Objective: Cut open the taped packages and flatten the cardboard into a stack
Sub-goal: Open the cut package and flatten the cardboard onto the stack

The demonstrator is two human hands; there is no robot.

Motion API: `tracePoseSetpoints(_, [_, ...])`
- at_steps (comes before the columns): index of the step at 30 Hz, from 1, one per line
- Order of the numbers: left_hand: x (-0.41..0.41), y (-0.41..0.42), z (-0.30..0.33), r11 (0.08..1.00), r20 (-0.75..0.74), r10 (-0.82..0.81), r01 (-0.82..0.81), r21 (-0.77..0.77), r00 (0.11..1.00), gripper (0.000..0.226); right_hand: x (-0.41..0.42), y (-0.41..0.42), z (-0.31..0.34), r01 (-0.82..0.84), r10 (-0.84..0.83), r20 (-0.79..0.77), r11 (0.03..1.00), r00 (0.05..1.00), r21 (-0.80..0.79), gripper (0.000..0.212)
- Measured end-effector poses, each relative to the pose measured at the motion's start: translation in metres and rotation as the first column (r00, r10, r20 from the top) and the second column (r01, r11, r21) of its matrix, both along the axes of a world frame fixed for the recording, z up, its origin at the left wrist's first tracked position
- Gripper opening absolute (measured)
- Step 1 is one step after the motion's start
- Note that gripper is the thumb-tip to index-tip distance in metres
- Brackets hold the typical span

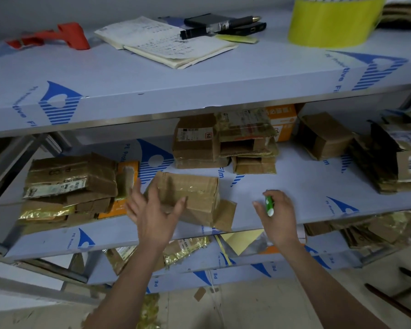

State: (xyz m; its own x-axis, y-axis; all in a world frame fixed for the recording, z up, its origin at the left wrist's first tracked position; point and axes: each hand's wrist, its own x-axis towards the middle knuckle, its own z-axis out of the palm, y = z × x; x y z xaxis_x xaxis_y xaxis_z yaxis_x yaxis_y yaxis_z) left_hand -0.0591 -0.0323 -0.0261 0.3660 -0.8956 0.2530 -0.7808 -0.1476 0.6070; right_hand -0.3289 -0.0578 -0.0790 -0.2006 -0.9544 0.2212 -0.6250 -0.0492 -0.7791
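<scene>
Flattening step: left hand (pixel 152 207), fingers spread, reaches the opened box (pixel 190 195); right hand (pixel 277 210) grips the cutter (pixel 269 205) beside it. Next: press it flat.

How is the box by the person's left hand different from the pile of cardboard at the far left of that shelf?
The box still stands hollow and boxy, alone near the shelf's front edge; the pile is pressed flat and layered. The box is mostly bare brown with clear tape; the pile carries printed labels and shiny gold tape. Both are worn brown cardboard on the middle shelf.
</scene>
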Motion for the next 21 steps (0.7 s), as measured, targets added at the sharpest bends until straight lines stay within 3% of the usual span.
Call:
tracePoseSetpoints(3, [-0.008,-0.003,0.009,0.962,-0.237,0.2,-0.146,0.229,0.951,0.113,-0.012,-0.013,-0.005,-0.048,0.069,-0.109,0.982,0.992,0.182,0.067])
tracePoseSetpoints(5, [-0.009,-0.009,0.007,0.934,-0.475,0.278,-0.119,0.337,0.835,0.12,-0.015,-0.021,-0.008,-0.075,0.125,-0.147,0.949,0.981,0.305,0.078])
tracePoseSetpoints(7, [-0.01,-0.012,0.003,0.929,-0.65,0.316,-0.087,0.359,0.691,0.106,-0.018,-0.025,-0.01,-0.049,0.199,-0.273,0.88,0.941,0.472,0.079])
tracePoseSetpoints(10, [-0.017,-0.013,0.001,0.941,-0.702,0.291,-0.062,0.333,0.651,0.066,-0.02,-0.023,-0.003,-0.01,0.27,-0.372,0.821,0.888,0.571,0.075])
tracePoseSetpoints(15, [-0.022,-0.015,0.007,0.934,-0.734,0.31,-0.048,0.355,0.604,0.057,-0.01,-0.023,0.014,0.057,0.193,-0.438,0.866,0.878,0.496,0.063])
tracePoseSetpoints(18, [-0.027,-0.014,0.009,0.944,-0.768,0.262,0.008,0.329,0.585,0.051,0.013,-0.024,0.038,-0.144,0.203,-0.245,0.96,0.948,0.24,0.05])
tracePoseSetpoints(21, [-0.032,-0.017,0.014,0.956,-0.803,0.25,-0.004,0.295,0.542,0.023,0.045,-0.021,0.069,-0.312,0.315,-0.055,0.948,0.947,0.062,0.043])
